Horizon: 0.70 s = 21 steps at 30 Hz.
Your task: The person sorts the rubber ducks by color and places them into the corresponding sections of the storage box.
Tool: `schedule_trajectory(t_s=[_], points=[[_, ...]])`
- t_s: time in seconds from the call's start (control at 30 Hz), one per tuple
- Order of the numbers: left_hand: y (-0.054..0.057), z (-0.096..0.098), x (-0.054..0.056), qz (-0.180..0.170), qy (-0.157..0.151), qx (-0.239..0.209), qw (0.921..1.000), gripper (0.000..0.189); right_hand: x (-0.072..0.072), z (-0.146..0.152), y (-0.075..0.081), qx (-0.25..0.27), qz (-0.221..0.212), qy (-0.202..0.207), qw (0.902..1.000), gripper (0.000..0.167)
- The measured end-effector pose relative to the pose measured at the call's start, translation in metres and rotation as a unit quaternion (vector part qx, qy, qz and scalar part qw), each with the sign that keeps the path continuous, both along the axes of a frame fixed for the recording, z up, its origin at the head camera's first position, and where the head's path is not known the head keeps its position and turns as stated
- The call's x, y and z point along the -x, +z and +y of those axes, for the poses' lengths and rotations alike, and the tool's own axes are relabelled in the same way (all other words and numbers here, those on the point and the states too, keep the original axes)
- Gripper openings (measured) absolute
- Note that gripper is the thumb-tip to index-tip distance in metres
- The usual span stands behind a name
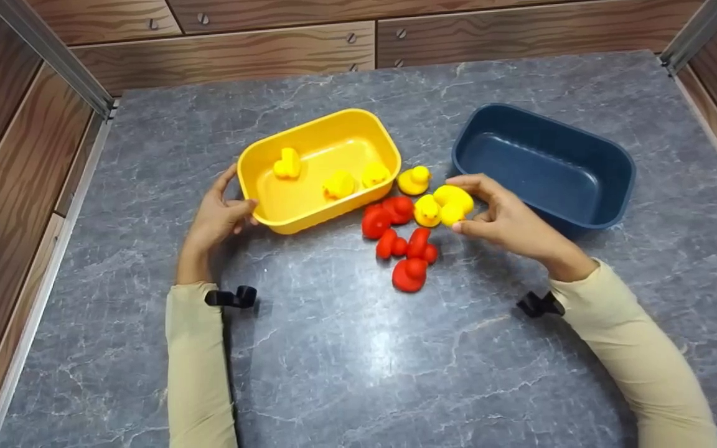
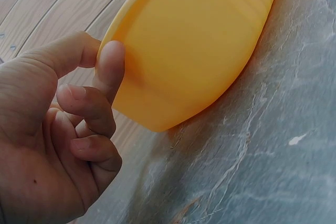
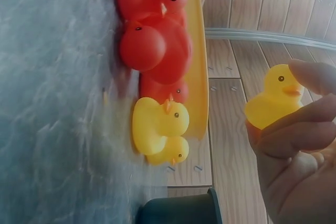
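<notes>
At its left end, the yellow bin [image 1: 290, 223] is gripped by my left hand [image 1: 214, 214]; the left wrist view has the thumb and a finger pinching the rim, with the other fingers curled beside it. Three yellow ducks, including one near the bin's left side [image 1: 287, 164], lie inside. My right hand [image 1: 501, 218] pinches a yellow rubber duck [image 3: 270, 98] between thumb and fingers, held above the table. Near it on the table are two more yellow ducks, one by the bin's corner [image 1: 414, 180] and one closer to the hand [image 1: 427, 211]. Several red rubber ducks [image 1: 409, 275] lie clustered just in front of the bin.
A dark blue bin [image 1: 533, 168] stands behind my right hand, with no ducks visible in it. The grey marbled table [image 1: 333, 361] is bordered by wood-patterned panels [image 1: 259, 59] at the back and sides.
</notes>
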<state>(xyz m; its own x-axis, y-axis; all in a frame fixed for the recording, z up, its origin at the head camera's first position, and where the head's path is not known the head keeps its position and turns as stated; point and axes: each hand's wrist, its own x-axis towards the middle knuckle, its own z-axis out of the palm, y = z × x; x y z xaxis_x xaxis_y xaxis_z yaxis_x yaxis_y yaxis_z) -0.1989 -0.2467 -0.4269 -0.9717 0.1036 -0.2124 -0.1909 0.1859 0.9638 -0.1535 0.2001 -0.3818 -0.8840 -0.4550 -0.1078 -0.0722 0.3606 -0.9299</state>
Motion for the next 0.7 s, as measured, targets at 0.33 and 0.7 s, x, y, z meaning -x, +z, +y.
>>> schedule_trajectory(t_s=[0.33,0.7], points=[[0.001,0.0,-0.001,0.0,-0.003,-0.007,1.0,0.081,0.007,-0.012,0.005,0.021,-0.014,-0.011,0.9996,0.058],[0.003,0.0,-0.001,-0.006,0.0,-0.004,1.0,0.083,0.022,-0.024,0.002,0.049,-0.024,-0.025,0.9982,0.059]])
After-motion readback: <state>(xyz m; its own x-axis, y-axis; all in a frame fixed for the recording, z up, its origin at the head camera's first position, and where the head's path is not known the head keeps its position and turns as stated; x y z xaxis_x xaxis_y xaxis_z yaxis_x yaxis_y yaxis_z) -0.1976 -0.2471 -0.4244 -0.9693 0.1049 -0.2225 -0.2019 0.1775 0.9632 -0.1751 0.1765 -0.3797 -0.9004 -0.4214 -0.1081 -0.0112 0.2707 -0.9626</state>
